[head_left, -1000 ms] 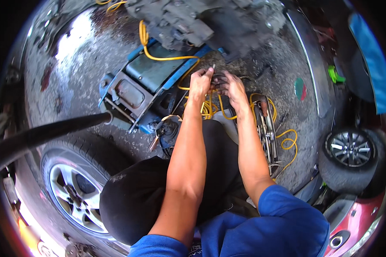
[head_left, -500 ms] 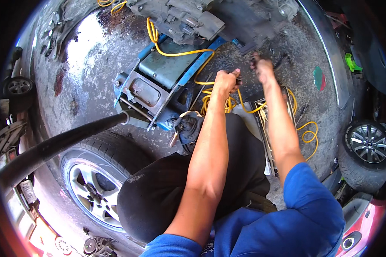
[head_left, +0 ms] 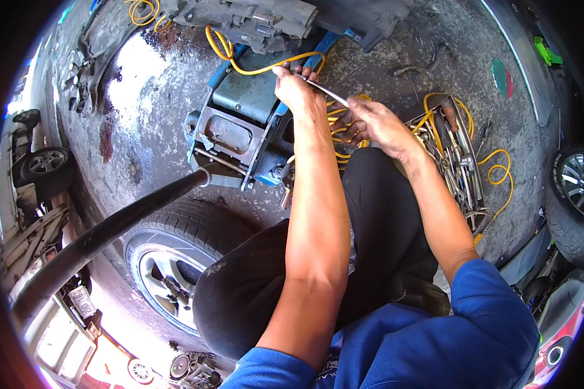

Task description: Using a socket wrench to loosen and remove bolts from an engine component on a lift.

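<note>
My left hand is closed round one end of a slim silver metal rod-like tool, near the blue floor jack. My right hand pinches the tool's other end between thumb and fingers, its remaining fingers curled below. The tool's ends are hidden in my hands, so its exact kind does not show. A yellow hose runs over the jack and passes by my left fingers. More of its coils lie behind and below my hands. Right of my right hand, a metal tray holds several hand tools.
The jack's long black handle slants toward the lower left. A wheel with a silver rim lies by my left knee. A greasy grey vehicle assembly hangs over the far side. Another wheel lies at the right edge.
My left hand has moved left and farther away; my right hand has come back to meet it. The silver tool now shows between them. The view has shifted, uncovering more of the tray.
</note>
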Demonstrator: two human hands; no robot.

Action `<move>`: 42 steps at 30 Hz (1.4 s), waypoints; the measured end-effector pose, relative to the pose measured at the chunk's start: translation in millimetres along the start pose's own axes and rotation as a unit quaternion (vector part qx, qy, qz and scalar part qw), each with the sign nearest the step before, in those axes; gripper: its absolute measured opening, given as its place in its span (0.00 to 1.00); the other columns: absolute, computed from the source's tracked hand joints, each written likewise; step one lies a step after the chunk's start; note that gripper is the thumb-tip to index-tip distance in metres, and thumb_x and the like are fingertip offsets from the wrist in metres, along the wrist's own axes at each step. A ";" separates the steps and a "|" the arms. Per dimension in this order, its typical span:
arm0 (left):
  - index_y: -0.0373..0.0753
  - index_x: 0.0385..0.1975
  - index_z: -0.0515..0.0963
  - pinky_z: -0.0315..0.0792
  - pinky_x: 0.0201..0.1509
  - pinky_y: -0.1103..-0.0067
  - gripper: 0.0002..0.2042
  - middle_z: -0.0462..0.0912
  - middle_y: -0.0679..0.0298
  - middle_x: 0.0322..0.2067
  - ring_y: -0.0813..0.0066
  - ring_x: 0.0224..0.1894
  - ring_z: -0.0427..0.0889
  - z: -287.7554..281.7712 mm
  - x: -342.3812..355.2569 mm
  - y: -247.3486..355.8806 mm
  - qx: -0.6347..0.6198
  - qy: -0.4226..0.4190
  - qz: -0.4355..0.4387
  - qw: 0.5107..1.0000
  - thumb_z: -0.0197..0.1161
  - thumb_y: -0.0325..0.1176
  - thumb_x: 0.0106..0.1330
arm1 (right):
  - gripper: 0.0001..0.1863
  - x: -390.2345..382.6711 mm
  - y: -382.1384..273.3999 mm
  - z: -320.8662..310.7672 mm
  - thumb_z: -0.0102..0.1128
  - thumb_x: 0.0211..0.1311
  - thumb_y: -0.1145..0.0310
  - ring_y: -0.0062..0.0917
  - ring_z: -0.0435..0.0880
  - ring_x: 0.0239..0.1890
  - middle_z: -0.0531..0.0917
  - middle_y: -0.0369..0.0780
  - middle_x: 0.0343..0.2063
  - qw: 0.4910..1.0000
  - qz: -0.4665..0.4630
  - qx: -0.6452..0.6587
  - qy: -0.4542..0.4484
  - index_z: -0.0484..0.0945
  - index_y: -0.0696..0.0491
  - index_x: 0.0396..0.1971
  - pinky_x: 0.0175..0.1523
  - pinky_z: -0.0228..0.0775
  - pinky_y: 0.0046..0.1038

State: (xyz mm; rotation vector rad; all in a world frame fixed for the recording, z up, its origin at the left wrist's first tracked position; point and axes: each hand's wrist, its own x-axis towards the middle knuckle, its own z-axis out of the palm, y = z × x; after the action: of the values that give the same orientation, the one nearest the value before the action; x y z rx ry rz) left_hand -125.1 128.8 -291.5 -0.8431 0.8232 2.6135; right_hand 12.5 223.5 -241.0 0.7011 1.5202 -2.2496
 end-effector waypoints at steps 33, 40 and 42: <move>0.23 0.36 0.73 0.78 0.29 0.77 0.11 0.80 0.54 0.28 0.66 0.27 0.82 -12.4 30.9 12.4 0.380 -0.036 0.043 0.923 0.61 0.27 0.62 | 0.13 103.8 21.4 -36.2 0.56 0.65 0.62 0.09 0.57 0.15 0.62 0.25 0.14 0.941 0.083 0.314 -0.097 0.77 0.58 0.38 0.20 0.46 0.13; 0.24 0.30 0.73 0.76 0.22 0.80 0.10 0.80 0.54 0.24 0.68 0.22 0.82 -15.8 46.2 10.4 0.450 0.005 0.103 0.887 0.63 0.27 0.61 | 0.13 97.2 11.4 -4.5 0.56 0.62 0.62 0.36 0.81 0.34 0.81 0.47 0.29 0.879 -0.207 -0.389 0.180 0.78 0.59 0.35 0.40 0.68 0.34; 0.21 0.36 0.71 0.79 0.26 0.78 0.12 0.81 0.50 0.28 0.64 0.26 0.84 -10.8 42.4 0.0 0.390 -0.032 0.046 0.919 0.59 0.28 0.64 | 0.15 100.0 4.4 -19.9 0.54 0.63 0.60 0.40 0.80 0.35 0.81 0.49 0.30 0.895 -0.109 -0.405 0.150 0.78 0.59 0.36 0.42 0.67 0.36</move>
State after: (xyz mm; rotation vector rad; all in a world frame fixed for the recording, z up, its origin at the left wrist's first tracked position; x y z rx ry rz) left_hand -153.9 125.8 -324.4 -0.4803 1.7330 2.0461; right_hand -63.2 240.1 -307.5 0.6352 2.5394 -1.4128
